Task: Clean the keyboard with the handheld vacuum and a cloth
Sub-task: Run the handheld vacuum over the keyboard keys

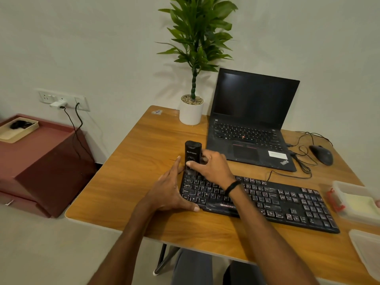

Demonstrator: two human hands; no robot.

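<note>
A black, dusty keyboard lies across the wooden table. A black handheld vacuum stands upright with its nozzle on the keyboard's top-left keys. My right hand is wrapped around the vacuum's body, thumb on its front. My left hand braces the keyboard's left end, fingers along the side and thumb on the front corner. A pale yellow cloth lies in a clear plastic box at the right edge.
An open black laptop sits behind the keyboard, with a white potted plant to its left. A black mouse and tangled cables lie at the right. The clear box's lid rests near the front right corner. A maroon cabinet stands left.
</note>
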